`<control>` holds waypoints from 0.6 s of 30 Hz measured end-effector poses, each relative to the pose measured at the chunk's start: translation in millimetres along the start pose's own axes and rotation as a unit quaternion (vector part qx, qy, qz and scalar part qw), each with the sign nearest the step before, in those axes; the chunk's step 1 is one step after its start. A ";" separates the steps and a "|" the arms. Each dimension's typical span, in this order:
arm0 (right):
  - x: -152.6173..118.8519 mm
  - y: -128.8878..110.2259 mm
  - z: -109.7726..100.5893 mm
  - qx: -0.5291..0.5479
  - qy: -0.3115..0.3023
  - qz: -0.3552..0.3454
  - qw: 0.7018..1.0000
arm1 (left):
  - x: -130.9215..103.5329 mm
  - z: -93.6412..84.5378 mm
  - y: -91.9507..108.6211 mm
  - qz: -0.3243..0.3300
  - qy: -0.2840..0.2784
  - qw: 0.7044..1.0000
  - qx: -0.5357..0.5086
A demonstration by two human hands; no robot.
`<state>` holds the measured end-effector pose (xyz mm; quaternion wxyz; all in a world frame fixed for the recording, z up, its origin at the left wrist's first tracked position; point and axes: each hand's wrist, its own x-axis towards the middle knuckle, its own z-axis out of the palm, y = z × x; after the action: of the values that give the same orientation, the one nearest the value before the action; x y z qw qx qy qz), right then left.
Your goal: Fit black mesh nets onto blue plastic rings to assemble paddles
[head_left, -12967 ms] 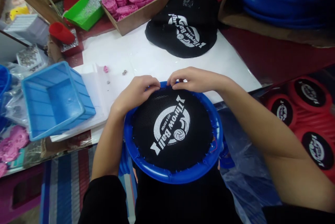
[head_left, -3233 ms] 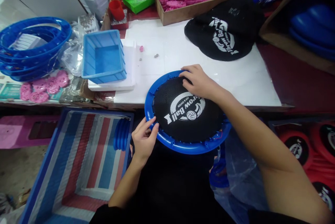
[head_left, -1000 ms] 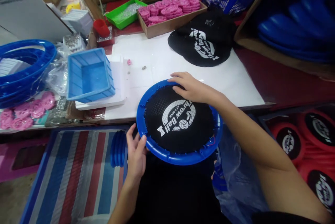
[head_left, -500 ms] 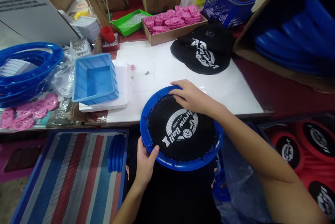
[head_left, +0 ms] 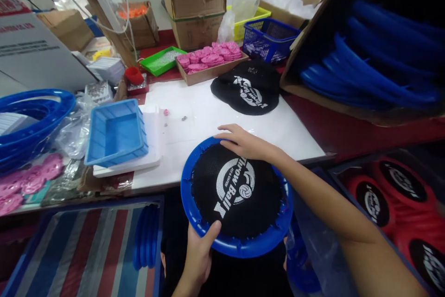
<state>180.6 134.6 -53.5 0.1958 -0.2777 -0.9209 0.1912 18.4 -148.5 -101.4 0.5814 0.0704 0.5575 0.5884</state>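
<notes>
A blue ring with black mesh stretched across it point(head_left: 208, 181) lies at the table's near edge, its white "Throw Ball" print tilted. My left hand point(head_left: 203, 246) grips its lower left rim, thumb on top and the other fingers hidden underneath. At the far rim rests my right hand point(head_left: 239, 142), fingers extended over the edge and partly apart. Beyond the ring, black printed mesh discs point(head_left: 246, 88) are stacked on the white table sheet point(head_left: 187, 148). To the left stands a light blue bin point(head_left: 118, 132).
A cardboard tray of pink pieces point(head_left: 210, 58) and a green tray point(head_left: 162, 61) stand at the back. A carton of blue rings point(head_left: 365, 65) is at right, above red discs point(head_left: 403, 195). Blue rings point(head_left: 38, 121) lie far left.
The camera view has tilted up and shifted, so the table items appear lower and further left. The ring has turned slightly, and my left hand has slid along its lower rim toward the right.
</notes>
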 end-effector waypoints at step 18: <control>-87.7 94.6 -280.3 -0.359 0.374 0.415 0.748 | 54.6 -0.7 -14.4 -0.008 -0.205 0.973 -0.107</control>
<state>420.2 224.5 118.9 0.3119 -0.7316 -0.5685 -0.2103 9.4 -111.6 -143.2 0.6924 0.1225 0.3603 0.6130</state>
